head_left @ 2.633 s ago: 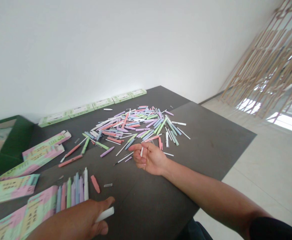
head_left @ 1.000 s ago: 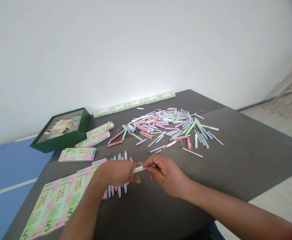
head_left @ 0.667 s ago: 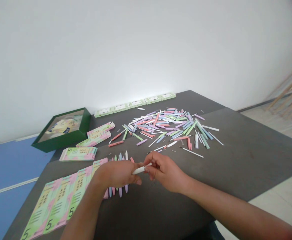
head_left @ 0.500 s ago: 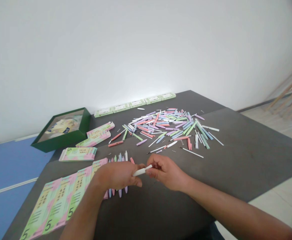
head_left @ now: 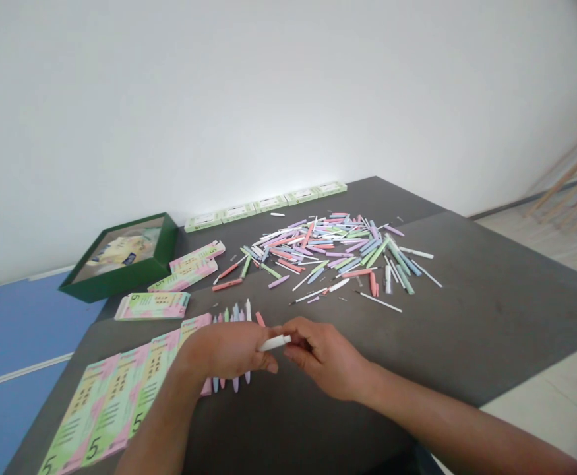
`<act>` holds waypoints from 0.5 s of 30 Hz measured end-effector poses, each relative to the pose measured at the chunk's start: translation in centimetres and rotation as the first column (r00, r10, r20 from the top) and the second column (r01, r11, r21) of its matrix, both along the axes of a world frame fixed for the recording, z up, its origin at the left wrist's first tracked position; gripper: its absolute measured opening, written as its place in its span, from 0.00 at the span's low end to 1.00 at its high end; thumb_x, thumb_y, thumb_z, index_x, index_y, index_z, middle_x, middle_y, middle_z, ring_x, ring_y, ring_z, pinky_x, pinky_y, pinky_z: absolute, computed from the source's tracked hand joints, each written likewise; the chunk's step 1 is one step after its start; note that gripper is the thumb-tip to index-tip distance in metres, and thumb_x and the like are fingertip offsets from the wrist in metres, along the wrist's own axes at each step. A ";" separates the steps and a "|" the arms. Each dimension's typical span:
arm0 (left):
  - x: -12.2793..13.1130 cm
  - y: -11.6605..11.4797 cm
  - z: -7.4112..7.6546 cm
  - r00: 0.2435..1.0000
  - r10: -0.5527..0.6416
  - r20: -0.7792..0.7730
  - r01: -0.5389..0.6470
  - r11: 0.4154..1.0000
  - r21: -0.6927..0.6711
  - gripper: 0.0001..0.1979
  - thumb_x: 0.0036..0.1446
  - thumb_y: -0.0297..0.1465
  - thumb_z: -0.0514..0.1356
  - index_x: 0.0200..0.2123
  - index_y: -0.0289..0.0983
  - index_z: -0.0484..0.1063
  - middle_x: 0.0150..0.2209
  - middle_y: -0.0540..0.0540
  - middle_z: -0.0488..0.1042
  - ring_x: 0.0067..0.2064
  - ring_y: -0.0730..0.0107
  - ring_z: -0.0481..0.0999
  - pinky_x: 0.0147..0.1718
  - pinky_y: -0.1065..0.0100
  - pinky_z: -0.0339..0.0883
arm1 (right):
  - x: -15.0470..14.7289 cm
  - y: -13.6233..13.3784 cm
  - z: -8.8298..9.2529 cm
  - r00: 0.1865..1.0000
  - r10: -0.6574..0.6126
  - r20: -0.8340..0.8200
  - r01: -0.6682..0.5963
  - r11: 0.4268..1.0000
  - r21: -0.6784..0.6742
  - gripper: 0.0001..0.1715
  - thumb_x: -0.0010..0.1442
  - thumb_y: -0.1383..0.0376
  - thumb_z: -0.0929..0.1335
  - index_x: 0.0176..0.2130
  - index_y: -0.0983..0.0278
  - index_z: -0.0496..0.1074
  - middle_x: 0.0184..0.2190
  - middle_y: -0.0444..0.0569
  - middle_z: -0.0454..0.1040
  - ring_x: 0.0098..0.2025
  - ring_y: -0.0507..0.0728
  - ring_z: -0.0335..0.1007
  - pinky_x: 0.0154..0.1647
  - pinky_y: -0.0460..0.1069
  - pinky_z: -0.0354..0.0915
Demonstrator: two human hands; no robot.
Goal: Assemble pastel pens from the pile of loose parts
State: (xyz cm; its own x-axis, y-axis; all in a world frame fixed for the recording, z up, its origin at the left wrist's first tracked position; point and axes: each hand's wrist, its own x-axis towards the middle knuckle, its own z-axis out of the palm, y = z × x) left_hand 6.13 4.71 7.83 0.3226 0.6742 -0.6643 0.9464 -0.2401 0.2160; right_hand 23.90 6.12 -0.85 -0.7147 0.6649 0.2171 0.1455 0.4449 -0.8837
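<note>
A short white pen barrel (head_left: 274, 343) lies across the gap between my hands. My right hand (head_left: 322, 356) pinches its right end, and the fingers of my left hand (head_left: 226, 349) close around its left end. My left hand lies over a row of pastel pens (head_left: 231, 315), hiding their middles. A loose pink pen part (head_left: 260, 319) lies by my left fingers. Pastel-and-green printed cards (head_left: 120, 389) lie under my left forearm's side. A large heap of pastel pen parts (head_left: 328, 251) spreads beyond my hands.
The dark grey table (head_left: 466, 297) stands against a white wall. A green box (head_left: 120, 277) with printed papers inside sits at its far left corner. Several pale green flat boxes (head_left: 263, 206) line the back edge. A blue surface (head_left: 16, 369) lies below the left edge.
Since the earliest frame my head has turned left and my hands have come together on the white barrel. Over the last half second the barrel has levelled and my hands have shifted slightly downward.
</note>
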 end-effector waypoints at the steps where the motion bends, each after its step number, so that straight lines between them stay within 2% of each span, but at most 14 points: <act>1: 0.1 0.0 0.0 1.000 0.000 -0.021 0.000 1.000 0.005 0.18 0.56 0.40 0.54 0.47 0.37 0.70 0.38 0.43 0.78 0.35 0.59 0.76 0.30 0.68 0.63 | -0.1 -0.1 -0.1 0.999 -0.002 -0.033 0.000 0.999 -0.047 0.15 0.58 0.69 0.64 0.47 0.61 0.66 0.29 0.43 0.70 0.28 0.50 0.64 0.28 0.44 0.57; 4: 0.2 0.1 -0.1 0.998 -0.001 -0.059 0.002 1.000 0.020 0.17 0.56 0.40 0.54 0.43 0.37 0.73 0.33 0.43 0.78 0.32 0.60 0.75 0.27 0.69 0.62 | -0.7 -0.4 -0.6 0.987 0.007 -0.161 -0.032 0.988 -0.153 0.13 0.60 0.66 0.64 0.46 0.62 0.63 0.30 0.43 0.71 0.29 0.50 0.65 0.29 0.44 0.59; 8: -0.3 0.3 -0.3 1.000 0.000 0.010 0.000 0.999 0.050 0.15 0.57 0.37 0.53 0.44 0.37 0.71 0.36 0.45 0.78 0.34 0.61 0.76 0.30 0.68 0.64 | -2.2 -0.3 -0.4 0.968 -0.047 -0.246 0.005 0.985 -0.170 0.07 0.62 0.63 0.62 0.41 0.62 0.64 0.29 0.43 0.71 0.29 0.50 0.66 0.31 0.45 0.59; 12: -1.3 1.0 -0.2 0.989 0.076 0.124 -0.089 0.990 0.106 0.15 0.57 0.38 0.53 0.44 0.38 0.70 0.39 0.46 0.77 0.37 0.61 0.75 0.36 0.67 0.65 | -2.9 1.1 2.0 0.978 -0.105 -0.180 0.096 0.994 -0.060 0.06 0.60 0.65 0.63 0.39 0.63 0.66 0.26 0.42 0.70 0.27 0.49 0.64 0.29 0.44 0.57; 15: -1.8 1.8 -0.1 0.958 0.085 0.274 -0.119 0.987 0.108 0.13 0.60 0.36 0.51 0.42 0.36 0.70 0.40 0.45 0.76 0.40 0.64 0.74 0.40 0.68 0.65 | -3.2 2.8 4.6 0.995 -0.061 -0.083 0.067 0.995 0.070 0.04 0.60 0.66 0.63 0.37 0.63 0.66 0.23 0.41 0.69 0.27 0.49 0.63 0.28 0.44 0.54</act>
State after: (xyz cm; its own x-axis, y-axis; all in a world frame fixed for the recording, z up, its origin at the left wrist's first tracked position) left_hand 4.37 6.50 7.71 0.4026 0.7833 -0.4737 0.8787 -0.1856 0.4399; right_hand 20.74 8.96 3.71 -0.6493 0.6891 0.3218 0.1051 0.5004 -0.8594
